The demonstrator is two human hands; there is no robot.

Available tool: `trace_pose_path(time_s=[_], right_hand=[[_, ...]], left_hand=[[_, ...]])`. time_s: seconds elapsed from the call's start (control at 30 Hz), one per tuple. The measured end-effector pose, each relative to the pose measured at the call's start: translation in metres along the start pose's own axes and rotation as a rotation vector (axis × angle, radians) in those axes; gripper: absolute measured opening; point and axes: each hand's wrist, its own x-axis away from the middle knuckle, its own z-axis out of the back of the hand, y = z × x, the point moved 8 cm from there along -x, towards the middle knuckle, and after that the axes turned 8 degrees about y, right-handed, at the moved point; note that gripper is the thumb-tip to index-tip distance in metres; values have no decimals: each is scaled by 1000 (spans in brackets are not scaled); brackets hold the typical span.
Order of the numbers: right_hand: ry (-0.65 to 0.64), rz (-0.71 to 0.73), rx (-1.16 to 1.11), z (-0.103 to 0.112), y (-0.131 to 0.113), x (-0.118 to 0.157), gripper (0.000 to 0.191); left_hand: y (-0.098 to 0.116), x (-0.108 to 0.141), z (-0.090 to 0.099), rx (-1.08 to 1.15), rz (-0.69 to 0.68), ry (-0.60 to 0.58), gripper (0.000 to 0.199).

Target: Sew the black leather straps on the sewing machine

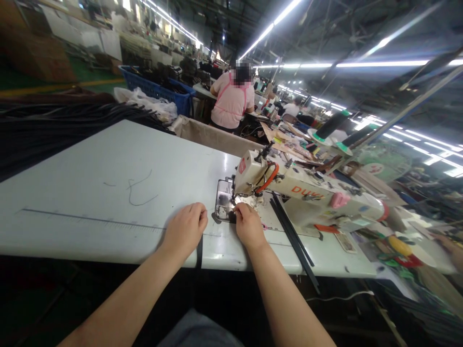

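An industrial sewing machine (300, 193) stands on the pale worktable (90, 168), its head over a metal needle plate (224, 193). Just left of the plate, my left hand (185, 225) is closed on a narrow black strap (199, 253), which hangs down over the table's front edge. My right hand (250, 225) is closed in a pinch at the plate's right front corner, right below the needle area. What its fingertips hold is hidden. Several black strips (293, 236) lie to the right of that hand, with ends past the front edge.
Thread cones (331, 126) stand behind the machine. A blue basket (159, 86) with dark items sits at the far left, near white plastic bags (148, 103). Black material (72, 127) lies along the table's left side. A person in pink (231, 99) sits ahead.
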Motion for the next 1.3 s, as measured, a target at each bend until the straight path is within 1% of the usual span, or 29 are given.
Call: trace_pose_path(time_s=[0.07, 0.1, 0.17, 0.3, 0.4, 0.5, 0.57, 0.63, 0.73, 0.77, 0.83, 0.87, 0.93, 1.0, 1.1, 1.2, 1.3], right_hand=[[22, -19, -70, 5, -1, 7, 27], [22, -10, -107, 8, -5, 12, 26], [-1, 37, -180, 13, -22, 23, 24], [-83, 158, -266, 15, -62, 47, 25], [-127, 211, -305, 15, -79, 56, 25], [-169, 256, -384, 18, -86, 59, 25], [-196, 255, -447, 22, -87, 61, 30], [-178, 177, -469, 26, -80, 63, 30], [-89, -1, -440, 35, -64, 70, 14], [-67, -45, -433, 37, -61, 73, 15], [-40, -99, -423, 40, -57, 80, 22], [-29, -120, -421, 41, -56, 83, 23], [-8, -149, -409, 45, -51, 87, 19], [26, -163, -334, 52, -40, 90, 15], [96, -191, -58, 70, -7, 92, 19], [160, -268, 132, 93, 41, 95, 24], [188, -344, 312, 112, 84, 104, 29]], left_hand=[[1, 0, -1, 19, -14, -9, 14], [1, 0, -2, 27, -17, -15, 14], [0, 1, -3, 42, -15, -29, 14], [-3, 2, -7, 127, 9, -63, 17], [-5, 2, -11, 264, 17, -100, 20], [-7, 1, -16, 433, 28, -165, 23], [-9, 0, -18, 580, 52, -213, 24], [-10, 0, -19, 746, 89, -257, 25], [-9, 4, -22, 946, 156, -354, 33], [-7, 7, -23, 1003, 176, -389, 35], [-2, 12, -25, 1103, 205, -456, 38], [1, 16, -26, 1141, 217, -487, 40], [8, 21, -27, 1183, 241, -543, 45], [13, 25, -26, 1185, 264, -579, 48], [17, 28, -24, 1176, 287, -588, 50], [20, 28, -23, 1166, 311, -578, 49], [21, 28, -24, 1152, 343, -567, 48]])
